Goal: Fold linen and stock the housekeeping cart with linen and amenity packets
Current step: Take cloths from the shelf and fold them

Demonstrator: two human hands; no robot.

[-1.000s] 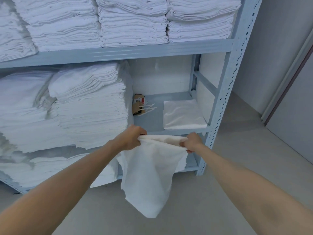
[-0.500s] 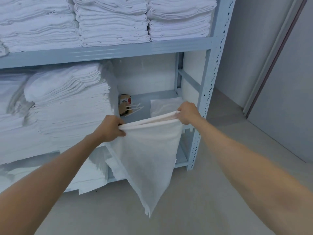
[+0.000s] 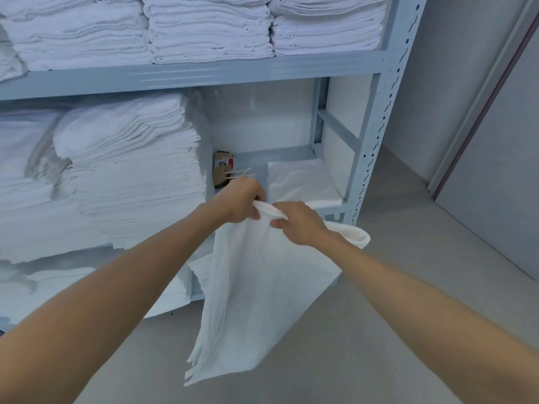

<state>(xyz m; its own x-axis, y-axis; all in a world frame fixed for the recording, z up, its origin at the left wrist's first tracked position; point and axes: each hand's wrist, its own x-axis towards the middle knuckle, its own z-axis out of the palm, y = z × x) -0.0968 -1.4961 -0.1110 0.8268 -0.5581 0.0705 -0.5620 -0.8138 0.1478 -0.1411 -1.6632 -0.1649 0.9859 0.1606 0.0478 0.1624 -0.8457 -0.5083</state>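
The person stands before a pale blue metal shelving rack, both bare arms reaching out. The left hand and the right hand are close together, almost touching, each with its fingers curled tight around the top edge of a white towel. The towel hangs down from the two grips in front of the rack's lower shelf, doubled over, its bottom corners dangling above the grey floor. A fold of it loops out to the right past the right wrist.

On the middle shelf, just behind the hands, lies a flat folded white cloth. Left of that sits a small brown cardboard box with pale sticks poking from it, pressed against a tall stack of folded white linen. The top shelf carries more stacks of folded towels, side by side.
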